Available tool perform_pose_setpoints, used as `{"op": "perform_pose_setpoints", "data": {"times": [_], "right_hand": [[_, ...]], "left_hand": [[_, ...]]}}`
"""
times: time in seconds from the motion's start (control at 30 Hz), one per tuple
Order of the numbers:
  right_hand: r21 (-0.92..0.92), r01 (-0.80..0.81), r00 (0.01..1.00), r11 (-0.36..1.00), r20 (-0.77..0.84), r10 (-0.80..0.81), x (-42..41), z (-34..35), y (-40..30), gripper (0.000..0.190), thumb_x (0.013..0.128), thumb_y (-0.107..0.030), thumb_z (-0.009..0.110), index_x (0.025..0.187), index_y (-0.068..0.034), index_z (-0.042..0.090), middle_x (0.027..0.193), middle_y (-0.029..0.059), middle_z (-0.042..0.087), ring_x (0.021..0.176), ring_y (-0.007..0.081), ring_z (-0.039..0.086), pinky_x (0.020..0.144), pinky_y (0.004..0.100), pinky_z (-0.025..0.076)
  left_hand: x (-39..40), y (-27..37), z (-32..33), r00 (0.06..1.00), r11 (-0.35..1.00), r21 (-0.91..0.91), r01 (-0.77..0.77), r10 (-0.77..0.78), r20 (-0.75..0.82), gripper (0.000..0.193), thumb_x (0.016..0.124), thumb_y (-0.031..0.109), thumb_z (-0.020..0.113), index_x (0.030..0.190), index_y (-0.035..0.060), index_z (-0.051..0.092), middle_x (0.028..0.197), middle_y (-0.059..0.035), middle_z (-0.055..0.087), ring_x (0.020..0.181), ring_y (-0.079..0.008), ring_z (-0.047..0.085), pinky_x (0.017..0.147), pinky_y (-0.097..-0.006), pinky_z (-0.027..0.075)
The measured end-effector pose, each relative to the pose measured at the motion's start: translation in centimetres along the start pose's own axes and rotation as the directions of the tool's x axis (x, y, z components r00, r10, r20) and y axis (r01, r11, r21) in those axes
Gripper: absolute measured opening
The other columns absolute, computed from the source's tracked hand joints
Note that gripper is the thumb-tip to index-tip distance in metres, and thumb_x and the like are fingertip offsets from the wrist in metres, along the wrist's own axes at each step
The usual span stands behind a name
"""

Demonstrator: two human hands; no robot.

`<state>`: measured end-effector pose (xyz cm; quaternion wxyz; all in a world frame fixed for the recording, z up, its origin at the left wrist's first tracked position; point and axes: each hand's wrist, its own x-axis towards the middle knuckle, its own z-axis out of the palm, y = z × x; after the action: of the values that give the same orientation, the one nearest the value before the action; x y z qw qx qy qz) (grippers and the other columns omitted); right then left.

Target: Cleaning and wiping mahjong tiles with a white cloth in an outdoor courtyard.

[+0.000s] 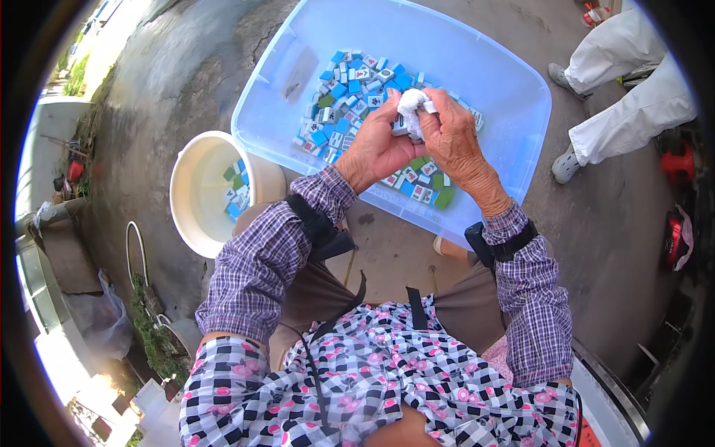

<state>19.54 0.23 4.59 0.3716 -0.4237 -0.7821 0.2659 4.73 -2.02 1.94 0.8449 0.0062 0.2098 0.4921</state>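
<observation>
Over a translucent blue plastic tub, my two hands meet. My left hand holds a mahjong tile at its fingertips. My right hand pinches a wadded white cloth against that tile; a small white piece, perhaps another tile, shows by the right fingers. Many mahjong tiles with white faces and blue or green backs lie in the tub, some of them below my hands. Left of the tub stands a cream plastic bucket with more tiles at its bottom, apparently in water.
At the upper right stands a person in white trousers and grey clogs, close to the tub. Red objects lie along the right edge. A looped hose or handle, green plants and a plastic bag are at the left.
</observation>
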Motion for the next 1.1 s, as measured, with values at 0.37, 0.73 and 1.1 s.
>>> {"op": "perform_pose_setpoints", "data": {"times": [0.37,0.73,1.1], "right_hand": [[0.400,-0.804,0.534,0.439,0.160,0.831,1.4,1.6,16.3,0.026,0.083,-0.017,0.064,0.102,0.001,0.066,0.100,0.0129,0.067,0.085,0.0236,0.066,0.061,0.0423,0.052],[-0.198,-0.914,0.387,0.353,-0.174,0.906,-10.1,11.8,30.0,0.037,0.085,-0.019,0.066,0.119,-0.005,0.064,0.116,0.0138,0.068,0.106,0.0279,0.066,0.080,0.0366,0.053],[0.380,-0.821,0.471,0.427,0.872,0.129,4.4,10.0,12.6,0.038,0.089,-0.015,0.068,0.123,0.001,0.063,0.102,0.0073,0.067,0.086,0.0167,0.064,0.070,0.0350,0.057]], "left_hand": [[3.1,2.4,-1.3,0.939,0.941,0.314,0.123,-0.008,-0.343,0.041,0.098,0.033,0.060,0.120,0.0021,0.046,0.120,-0.0218,0.046,0.109,-0.0364,0.056,0.088,-0.0490,0.055],[6.9,2.9,-11.1,0.743,0.843,0.392,0.367,-0.012,-0.669,0.025,0.098,0.022,0.060,0.111,0.0035,0.050,0.103,-0.0111,0.050,0.093,-0.0305,0.058,0.082,-0.0505,0.057],[6.0,6.4,-20.3,0.963,0.429,0.879,-0.210,0.248,0.109,0.018,0.087,0.010,0.067,0.104,0.0072,0.061,0.096,-0.0145,0.066,0.090,-0.0258,0.068,0.081,-0.0396,0.056]]}}
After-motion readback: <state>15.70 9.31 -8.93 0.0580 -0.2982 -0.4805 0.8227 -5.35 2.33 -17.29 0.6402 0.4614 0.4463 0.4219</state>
